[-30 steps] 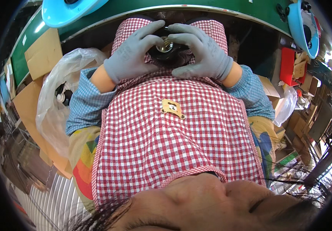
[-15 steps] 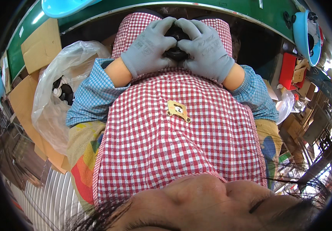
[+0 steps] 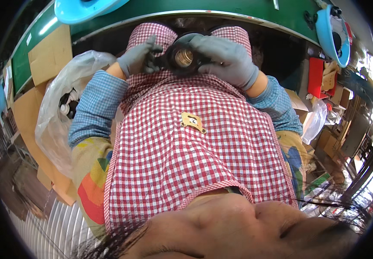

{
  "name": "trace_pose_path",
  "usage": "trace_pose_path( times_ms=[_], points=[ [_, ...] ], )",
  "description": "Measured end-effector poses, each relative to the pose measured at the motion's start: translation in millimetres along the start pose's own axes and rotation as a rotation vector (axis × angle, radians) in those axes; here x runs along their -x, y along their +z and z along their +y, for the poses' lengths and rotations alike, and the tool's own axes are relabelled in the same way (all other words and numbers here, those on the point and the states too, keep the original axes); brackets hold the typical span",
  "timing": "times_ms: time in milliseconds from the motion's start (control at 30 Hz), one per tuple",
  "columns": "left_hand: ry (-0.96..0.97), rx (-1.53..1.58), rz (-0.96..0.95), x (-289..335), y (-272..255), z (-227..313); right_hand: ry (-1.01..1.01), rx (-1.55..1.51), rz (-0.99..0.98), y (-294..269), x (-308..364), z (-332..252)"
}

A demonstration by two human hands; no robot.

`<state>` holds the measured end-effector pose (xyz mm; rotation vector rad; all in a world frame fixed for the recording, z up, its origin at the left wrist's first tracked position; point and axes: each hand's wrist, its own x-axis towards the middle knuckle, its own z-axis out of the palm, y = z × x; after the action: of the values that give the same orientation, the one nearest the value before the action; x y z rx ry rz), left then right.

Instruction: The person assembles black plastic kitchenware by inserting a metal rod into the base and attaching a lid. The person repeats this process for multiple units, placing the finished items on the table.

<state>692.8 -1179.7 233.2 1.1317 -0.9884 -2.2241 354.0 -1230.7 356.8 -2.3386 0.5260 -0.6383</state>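
Observation:
A round black lamp holder sits over my lap, tilted so that its opening faces me. Inside it a brass-coloured threaded shell shows. My right hand, in a grey glove, grips it from the right side, with the fingers over its top and the thumb at its lower edge. My left hand, gloved the same way, is just to the left of the lamp holder. Its fingers are apart and slightly blurred; I cannot tell whether a fingertip touches the black rim.
To the left, a clear plastic bag in a cardboard box contains black and white parts. Beyond my knees runs a green tabletop. Blue basins stand on it at the left and right. A red box is at the right.
Both hands were cupped around the black lamp holder. The left hand has let go and moved left, while the lamp holder has turned, showing its threaded opening.

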Motion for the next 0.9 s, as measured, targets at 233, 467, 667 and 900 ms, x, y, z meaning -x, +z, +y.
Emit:
trace_pose_path(
  times_ms=[233, 467, 667, 900],
  points=[
    [-0.215, 0.389, -0.031, -12, 45, 39, -0.122, -0.083, -0.209, -71, 8, -3],
    [0.113, -0.543, 0.377, -12, 84, 26, 0.633, 0.337, 0.444, -143, 3, 156],
    [-0.080, -0.748, 0.232, 6, 109, 3, 0.958, 0.568, 0.469, -127, 9, 270],
    [0.513, -1.098, 0.603, 37, 77, 112, 0.731, -0.389, 0.531, -159, -2, 90]
  ],
)
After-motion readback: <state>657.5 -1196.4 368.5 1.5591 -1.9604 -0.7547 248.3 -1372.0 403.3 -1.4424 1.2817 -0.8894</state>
